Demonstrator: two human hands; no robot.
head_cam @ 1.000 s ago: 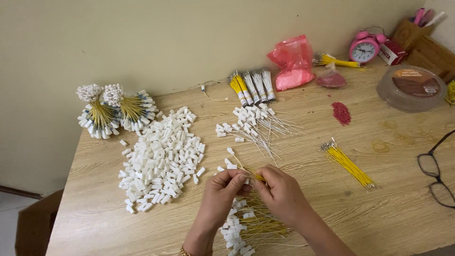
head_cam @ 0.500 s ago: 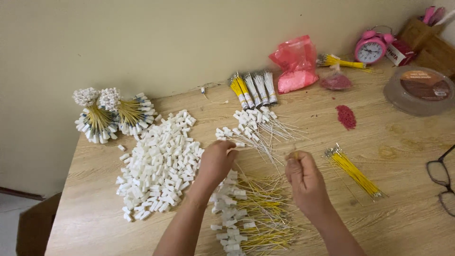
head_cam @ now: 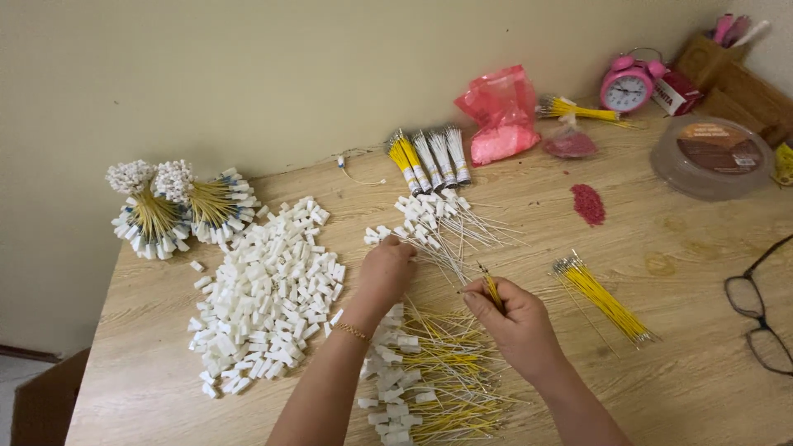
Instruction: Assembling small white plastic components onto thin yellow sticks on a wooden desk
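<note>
pinching yellow wires (head_cam: 491, 289), right hand (head_cam: 516, 318) closed; left hand (head_cam: 387, 268) grasping white-tipped wires (head_cam: 438, 223).

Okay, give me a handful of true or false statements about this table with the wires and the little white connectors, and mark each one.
1. The right hand pinches a yellow wire. True.
2. The left hand rests on the pink alarm clock. False: it reaches to the white-tipped wires at mid-table; the clock stands far off by the wall.
3. A pile of loose white connectors lies to the left of the left hand. True.
4. The eyeglasses lie on top of that connector pile. False: they lie at the table's right edge.
5. A pink plastic bag leans by the wall. True.
</note>
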